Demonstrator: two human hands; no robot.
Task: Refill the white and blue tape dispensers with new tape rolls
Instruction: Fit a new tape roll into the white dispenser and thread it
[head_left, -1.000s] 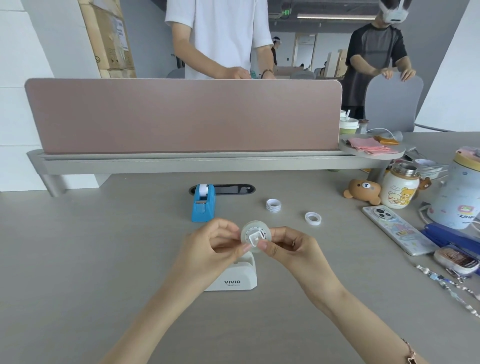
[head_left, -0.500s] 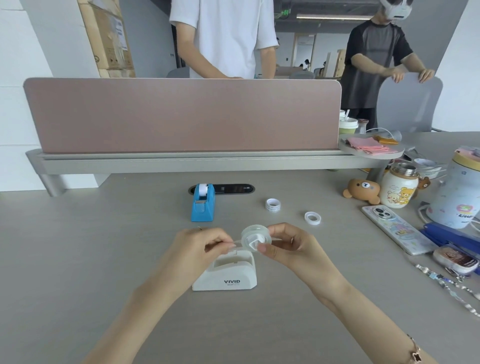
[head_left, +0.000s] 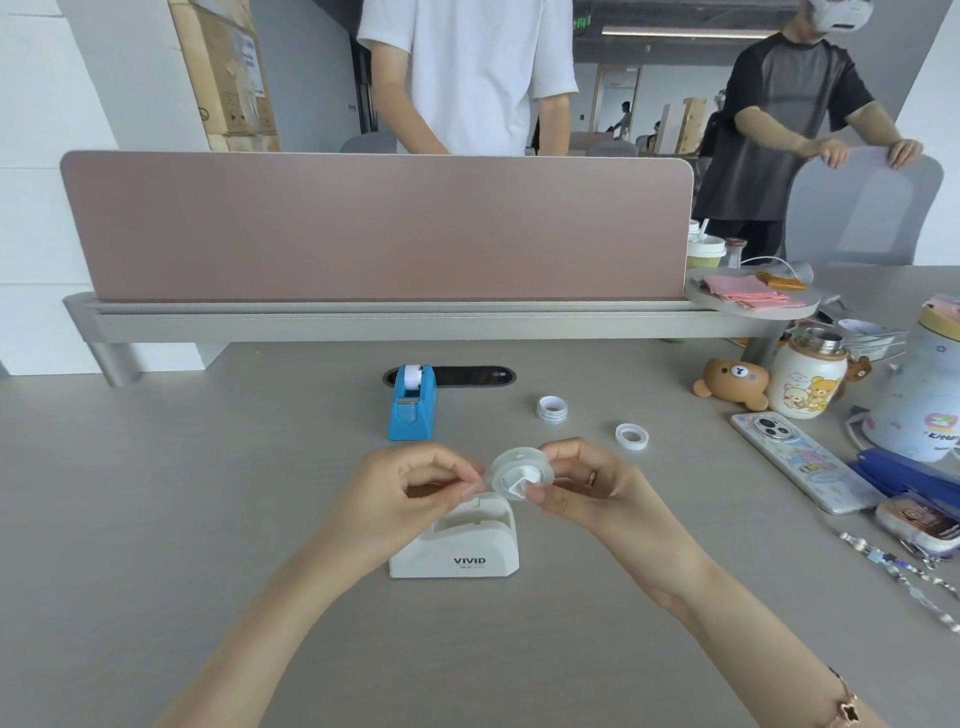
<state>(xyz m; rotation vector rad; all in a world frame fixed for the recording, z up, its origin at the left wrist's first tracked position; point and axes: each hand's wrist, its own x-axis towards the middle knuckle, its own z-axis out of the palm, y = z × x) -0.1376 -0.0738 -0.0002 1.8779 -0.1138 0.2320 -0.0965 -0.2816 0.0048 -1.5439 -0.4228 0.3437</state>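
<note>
We sit at a big grey desk (head_left: 156, 519) with a pink divider wall (head_left: 374, 228) along its far edge. At the right edge stand a tall white bottle (head_left: 919, 400), a small bear jar (head_left: 806, 379) and a brown bear toy (head_left: 732, 383), and a phone (head_left: 800, 457) lies flat beside them.

Near the middle of the desk, close to us, stands the white tape dispenser (head_left: 457, 545) with "VIVID" on its side. Its top slot has no roll in it. Farther back, near the divider, stands the blue tape dispenser (head_left: 413, 408) — a white roll already sits in its top.

Just above the white one we hold a clear tape roll (head_left: 521, 473) with a white hub inside. Our right hand (head_left: 587, 488) grips the roll, thumb on the hub. Our left hand (head_left: 415, 493) pinches something thin at the roll's left side — it looks like the loose tape end.

Two small rings lie behind our hands, well apart from each other: a printed core (head_left: 551, 408) and a thin white ring (head_left: 631, 435).
</note>
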